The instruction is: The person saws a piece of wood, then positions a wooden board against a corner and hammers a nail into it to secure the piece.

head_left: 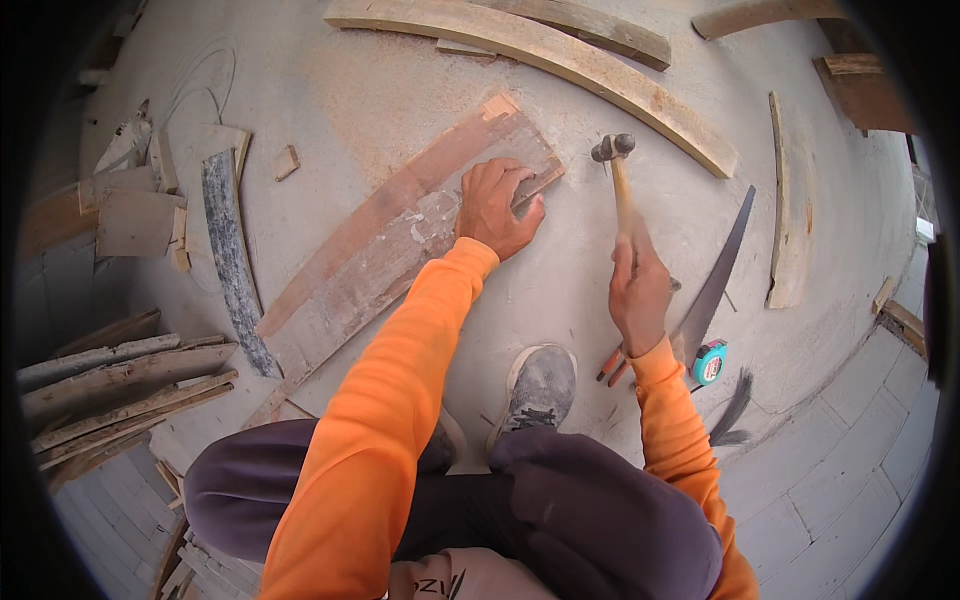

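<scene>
My left hand (500, 205) rests on a reddish, paint-flecked board (360, 260) lying diagonally on the floor, its fingers curled at the board's upper right edge. My right hand (640, 290) grips the wooden handle of a hammer (615, 148), whose metal head is raised just right of the board's end. Beside that hand lie a handsaw (725, 250), partly hidden, red-handled pliers (610, 367), a teal tape measure (709, 362) and a bundle of dark wires or bristles (730, 420).
Long curved planks (590, 70) lie beyond the board. A pale plank (785, 210) lies at right, a dark-streaked strip (228, 240) at left. Several rough boards (120, 380) are piled at lower left, near scraps (135, 220). My shoe (532, 395) is between my arms.
</scene>
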The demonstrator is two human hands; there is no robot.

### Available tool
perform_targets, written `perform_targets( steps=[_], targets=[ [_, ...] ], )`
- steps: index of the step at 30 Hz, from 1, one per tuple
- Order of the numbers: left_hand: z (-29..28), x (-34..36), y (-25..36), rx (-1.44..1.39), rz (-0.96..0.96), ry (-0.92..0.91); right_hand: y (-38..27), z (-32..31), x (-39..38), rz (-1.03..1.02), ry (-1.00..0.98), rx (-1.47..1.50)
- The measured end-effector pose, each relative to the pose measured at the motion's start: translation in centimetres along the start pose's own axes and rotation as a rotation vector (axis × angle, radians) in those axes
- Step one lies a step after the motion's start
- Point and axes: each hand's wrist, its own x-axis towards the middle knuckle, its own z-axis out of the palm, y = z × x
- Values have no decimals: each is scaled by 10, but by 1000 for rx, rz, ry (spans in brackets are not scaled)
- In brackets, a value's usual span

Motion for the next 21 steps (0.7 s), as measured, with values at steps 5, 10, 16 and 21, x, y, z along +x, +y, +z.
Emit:
perform_targets(
  steps=[5, 10, 16, 21],
  targets=[
    [-8, 1, -19, 26, 46, -172, 22, 11, -4, 89, 123, -285],
    [-27, 14, -15, 2, 52, -382, 25, 16, 7, 67, 297, -583],
    [-51, 26, -31, 23, 80, -562, 13, 56, 61, -298, 112, 288],
    [-49, 31, -23, 653, 50, -526, 33, 64, 91, -538, -49, 182]
  ],
)
